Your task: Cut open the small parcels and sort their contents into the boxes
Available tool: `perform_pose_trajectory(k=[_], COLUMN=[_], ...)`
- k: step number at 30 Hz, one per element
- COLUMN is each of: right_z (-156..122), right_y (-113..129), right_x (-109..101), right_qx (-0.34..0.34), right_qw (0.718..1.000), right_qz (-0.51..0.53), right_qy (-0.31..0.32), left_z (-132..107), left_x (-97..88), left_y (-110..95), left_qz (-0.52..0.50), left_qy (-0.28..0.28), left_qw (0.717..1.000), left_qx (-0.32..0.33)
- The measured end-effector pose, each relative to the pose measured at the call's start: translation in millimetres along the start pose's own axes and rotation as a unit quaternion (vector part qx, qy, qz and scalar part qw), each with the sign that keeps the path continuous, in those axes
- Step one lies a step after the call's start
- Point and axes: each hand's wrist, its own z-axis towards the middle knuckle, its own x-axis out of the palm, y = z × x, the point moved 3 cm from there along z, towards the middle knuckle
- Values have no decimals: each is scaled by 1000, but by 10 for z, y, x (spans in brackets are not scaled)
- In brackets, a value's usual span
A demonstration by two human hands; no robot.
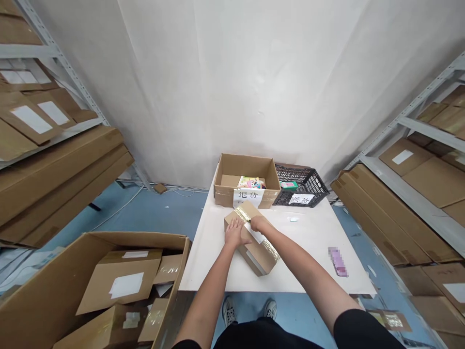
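A taped cardboard box (262, 257) lies at an angle on the white table, with shiny tape along its top and a white label. My left hand (235, 232) rests flat on the box's left side, fingers spread. Closed at the tape seam is my right hand (259, 224); whatever it may hold is hidden by the fingers. Just behind stands an open carton (225, 195) with a handwritten paper sign and colourful packets (250, 182) inside. Beside that, a black plastic crate (315, 188) with a sign holds a green-and-pink pack (289, 185).
On the white table (308, 271) lie a purple pixelated item (338, 261) and a small pale piece (293, 219). At the left stands a large carton (136, 236) full of boxes. Shelves with cartons (410, 160) flank both sides; cables (181, 188) run along the wall.
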Motion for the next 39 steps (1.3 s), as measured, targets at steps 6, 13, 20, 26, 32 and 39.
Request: perform_pose_trajectory(k=[6, 13, 20, 26, 32, 39], right_z=[-806, -1785, -1901, -1051, -460, -562], right_y=[-626, -1601, -1922, -1756, -2270, -2772], right_x=[404, 856, 1150, 1087, 524, 758], right_qx=[71, 187, 255, 294, 230, 160], right_qw=[993, 973, 944, 894, 924, 830], right_qz=[-20, 52, 181, 302, 269, 515], right_qy=[95, 124, -107, -152, -147, -138], left_z=[29, 97, 6, -138, -610, -361], left_x=[-16, -22, 84, 223, 665, 453], left_y=[-6, -53, -127, -383, -828, -1242], left_qz=[23, 51, 97, 120, 173, 131], left_qy=[-8, 13, -23, -21, -44, -39], left_qw=[1000, 998, 995, 991, 977, 989], left_qx=[-9, -18, -21, -62, -114, -57])
